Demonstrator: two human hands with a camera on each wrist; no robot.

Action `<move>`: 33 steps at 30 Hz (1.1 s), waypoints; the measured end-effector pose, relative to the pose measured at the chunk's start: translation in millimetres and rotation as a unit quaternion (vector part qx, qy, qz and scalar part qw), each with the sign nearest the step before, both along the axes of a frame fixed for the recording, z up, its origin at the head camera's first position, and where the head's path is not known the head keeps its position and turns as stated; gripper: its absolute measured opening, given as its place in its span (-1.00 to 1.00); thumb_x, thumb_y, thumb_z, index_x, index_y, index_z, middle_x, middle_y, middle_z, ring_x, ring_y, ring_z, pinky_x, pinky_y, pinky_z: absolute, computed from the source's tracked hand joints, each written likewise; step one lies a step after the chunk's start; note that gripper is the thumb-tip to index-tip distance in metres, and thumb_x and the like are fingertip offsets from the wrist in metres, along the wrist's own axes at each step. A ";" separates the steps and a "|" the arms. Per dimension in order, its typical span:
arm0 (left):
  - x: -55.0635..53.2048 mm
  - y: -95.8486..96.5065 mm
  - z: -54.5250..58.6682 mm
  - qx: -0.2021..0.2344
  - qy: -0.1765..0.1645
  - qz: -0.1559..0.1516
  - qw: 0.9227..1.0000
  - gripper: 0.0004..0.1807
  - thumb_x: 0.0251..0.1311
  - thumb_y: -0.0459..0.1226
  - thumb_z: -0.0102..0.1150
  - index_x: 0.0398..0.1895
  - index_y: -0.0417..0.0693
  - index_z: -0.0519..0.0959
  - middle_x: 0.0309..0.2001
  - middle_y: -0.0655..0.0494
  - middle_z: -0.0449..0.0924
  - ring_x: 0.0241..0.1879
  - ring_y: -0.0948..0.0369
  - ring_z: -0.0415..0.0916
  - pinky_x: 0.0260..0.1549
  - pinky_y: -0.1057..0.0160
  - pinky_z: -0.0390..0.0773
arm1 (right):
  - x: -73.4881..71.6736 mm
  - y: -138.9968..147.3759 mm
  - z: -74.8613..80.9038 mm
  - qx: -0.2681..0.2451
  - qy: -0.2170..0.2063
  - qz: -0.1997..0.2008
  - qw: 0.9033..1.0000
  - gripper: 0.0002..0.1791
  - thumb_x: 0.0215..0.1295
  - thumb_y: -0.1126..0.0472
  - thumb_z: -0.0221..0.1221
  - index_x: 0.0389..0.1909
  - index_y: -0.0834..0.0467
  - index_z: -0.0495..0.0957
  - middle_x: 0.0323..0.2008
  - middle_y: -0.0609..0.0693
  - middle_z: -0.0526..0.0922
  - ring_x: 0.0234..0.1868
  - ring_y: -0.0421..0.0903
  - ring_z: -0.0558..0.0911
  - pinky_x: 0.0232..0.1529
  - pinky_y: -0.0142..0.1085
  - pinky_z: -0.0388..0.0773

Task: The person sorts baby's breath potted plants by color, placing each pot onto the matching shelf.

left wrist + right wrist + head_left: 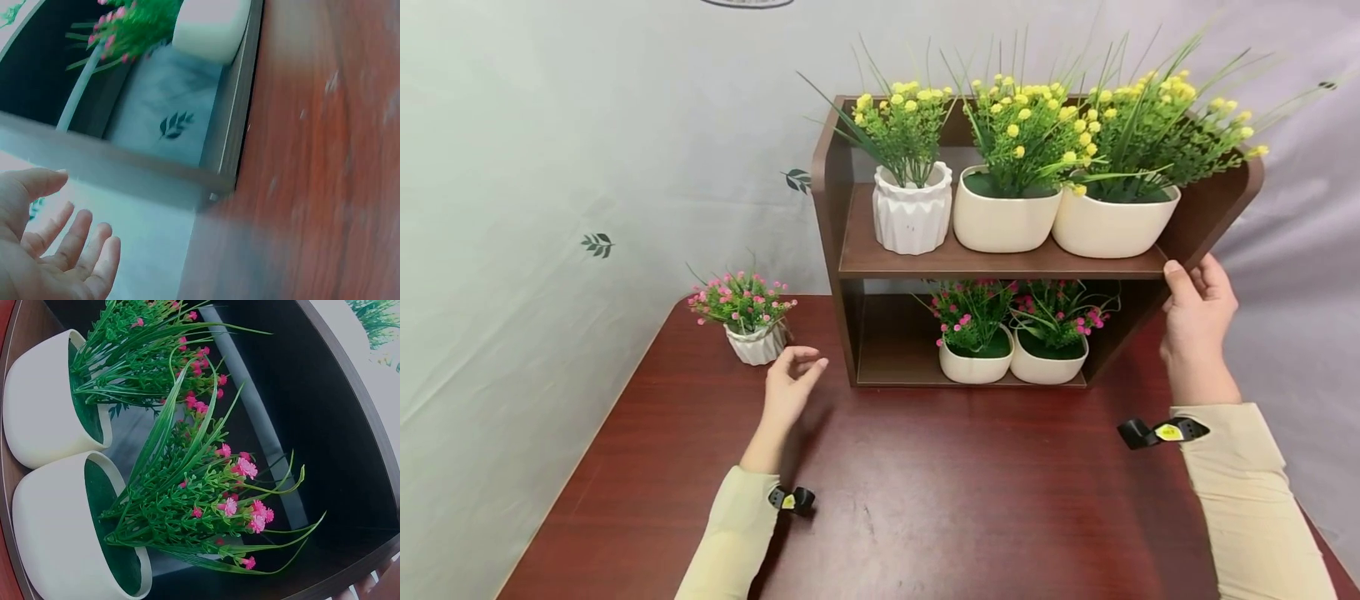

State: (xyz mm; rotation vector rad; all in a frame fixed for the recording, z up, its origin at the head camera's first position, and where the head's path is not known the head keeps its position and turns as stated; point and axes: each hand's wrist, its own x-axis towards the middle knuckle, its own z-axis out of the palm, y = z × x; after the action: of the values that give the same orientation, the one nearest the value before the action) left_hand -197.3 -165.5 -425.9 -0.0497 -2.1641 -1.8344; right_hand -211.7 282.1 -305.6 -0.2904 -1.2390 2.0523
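Observation:
My right hand (1201, 321) grips the right side of a dark brown two-tier shelf (1000, 268), thumb at the front edge by the upper board. My left hand (792, 383) hovers left of the shelf, fingers loosely curved around nothing. Close beside it stands a white fluted pot (756, 345) of pink flowers on the table. Up top sit a white ridged pot (912, 212) and two cream oval pots (1006, 218), all with yellow flowers. Below, two cream pots of pink flowers, a left one (976, 367) and a right one (1049, 367), stand side by side.
The shelf stands on a glossy red-brown table (940, 492). Behind it hangs a pale cloth backdrop (625, 125) with leaf prints. Long grass blades stick out from the yellow flowers (1030, 125) above the shelf's top.

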 end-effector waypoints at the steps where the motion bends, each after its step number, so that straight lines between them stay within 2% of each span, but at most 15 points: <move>1: -3.3 -3.7 -3.1 -0.011 0.008 0.016 1.000 -0.75 0.13 -0.50 0.21 -0.14 -0.48 0.48 -0.12 -0.39 0.54 -0.22 0.19 0.59 -0.32 0.58 0.49 | 0.2 0.5 0.1 -0.001 -0.002 0.001 1.000 -0.73 0.15 0.45 0.23 -0.16 0.13 0.67 -0.41 -0.08 0.61 -0.71 -0.22 0.23 -0.69 -0.51 0.16; 4: -11.2 -12.3 -6.9 -0.043 0.022 0.064 0.997 -0.72 0.12 -0.46 0.24 -0.11 -0.45 0.49 -0.12 -0.35 0.55 -0.14 -0.05 0.56 -0.33 0.62 0.46 | 0.5 2.1 -0.4 -0.002 -0.007 -0.002 1.000 -0.73 0.15 0.45 0.23 -0.15 0.13 0.67 -0.40 -0.08 0.62 -0.71 -0.22 0.23 -0.69 -0.51 0.15; 5: -15.1 -15.6 -11.3 -0.048 0.029 0.081 0.995 -0.71 0.12 -0.45 0.25 -0.11 -0.43 0.49 -0.12 -0.36 0.55 -0.13 -0.09 0.55 -0.32 0.62 0.45 | 0.7 2.5 -0.6 -0.001 -0.009 -0.003 1.000 -0.73 0.15 0.45 0.23 -0.15 0.12 0.67 -0.40 -0.09 0.62 -0.71 -0.23 0.23 -0.69 -0.51 0.15; 8: -23.0 -23.5 -18.3 -0.049 0.042 0.125 0.990 -0.68 0.10 -0.42 0.28 -0.09 -0.41 0.49 -0.10 -0.33 0.53 -0.08 -0.15 0.52 -0.32 0.66 0.42 | 0.8 3.6 -1.4 -0.001 -0.011 -0.005 1.000 -0.73 0.14 0.44 0.24 -0.15 0.12 0.67 -0.40 -0.09 0.62 -0.71 -0.23 0.23 -0.69 -0.52 0.15; 12: -27.6 -34.4 -19.2 -0.065 0.043 0.192 0.978 -0.67 0.07 -0.39 0.29 -0.11 -0.38 0.49 -0.09 -0.28 0.49 -0.06 -0.12 0.51 -0.35 0.64 0.39 | 0.2 4.6 -2.3 0.000 -0.010 -0.004 1.000 -0.73 0.14 0.43 0.26 -0.16 0.12 0.67 -0.40 -0.09 0.62 -0.70 -0.24 0.24 -0.70 -0.53 0.15; 15: -31.2 -43.5 -19.4 -0.083 0.038 0.234 0.968 -0.68 0.03 -0.39 0.28 -0.15 -0.37 0.47 -0.11 -0.28 0.46 -0.08 -0.12 0.49 -0.25 0.39 0.44 | 0.2 4.9 -2.6 0.005 -0.012 -0.004 1.000 -0.73 0.14 0.43 0.25 -0.15 0.11 0.67 -0.41 -0.09 0.61 -0.71 -0.24 0.25 -0.69 -0.52 0.15; 17: -33.8 -50.2 -19.4 -0.094 0.027 0.248 0.964 -0.68 0.01 -0.41 0.25 -0.17 -0.38 0.44 -0.15 -0.30 0.45 -0.11 -0.14 0.45 -0.18 0.18 0.40 | 0.5 5.0 -2.6 0.008 -0.016 -0.004 1.000 -0.73 0.15 0.42 0.25 -0.14 0.11 0.67 -0.41 -0.09 0.61 -0.70 -0.24 0.25 -0.69 -0.51 0.14; 19: -36.7 -57.5 -18.6 -0.106 0.010 0.251 0.962 -0.67 0.00 -0.42 0.23 -0.17 -0.39 0.41 -0.18 -0.32 0.42 -0.13 -0.17 0.40 -0.13 0.03 0.34 | 0.9 5.2 -2.4 0.010 -0.019 -0.004 1.000 -0.73 0.16 0.42 0.24 -0.14 0.10 0.67 -0.40 -0.09 0.61 -0.71 -0.24 0.25 -0.69 -0.51 0.14; 22: -41.8 -70.3 -15.9 -0.132 -0.027 0.241 0.961 -0.61 0.03 -0.38 0.22 -0.10 -0.40 0.36 -0.13 -0.35 0.37 -0.09 -0.18 0.31 -0.07 -0.05 0.28 | 1.3 5.5 -1.5 0.011 -0.016 -0.005 1.000 -0.74 0.16 0.42 0.24 -0.14 0.11 0.66 -0.41 -0.09 0.61 -0.72 -0.23 0.24 -0.69 -0.51 0.14; 29: -52.4 -103.2 -7.9 -0.174 -0.122 0.163 0.963 -0.19 0.12 -0.17 0.24 0.32 -0.36 0.08 0.23 -0.42 0.17 0.25 -0.24 0.14 0.23 -0.15 0.19 | 0.5 4.1 -1.7 0.013 -0.005 -0.007 1.000 -0.76 0.17 0.44 0.22 -0.19 0.12 0.67 -0.46 -0.08 0.60 -0.73 -0.24 0.23 -0.70 -0.51 0.15; 33: -57.7 -118.3 -7.7 -0.186 -0.138 0.125 0.965 -0.04 0.12 -0.13 0.26 0.43 -0.31 -0.08 0.37 -0.42 0.02 0.38 -0.24 -0.01 0.32 -0.18 0.09 | -0.5 1.5 -2.8 0.018 -0.005 -0.001 1.000 -0.75 0.18 0.43 0.22 -0.17 0.10 0.67 -0.44 -0.08 0.60 -0.71 -0.25 0.27 -0.69 -0.53 0.17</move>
State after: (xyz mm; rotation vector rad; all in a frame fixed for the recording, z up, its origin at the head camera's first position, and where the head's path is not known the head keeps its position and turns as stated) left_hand -255.1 -283.8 -433.6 0.4017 -2.5408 -1.3451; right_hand -212.2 283.5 -308.4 -0.2857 -1.2803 2.0270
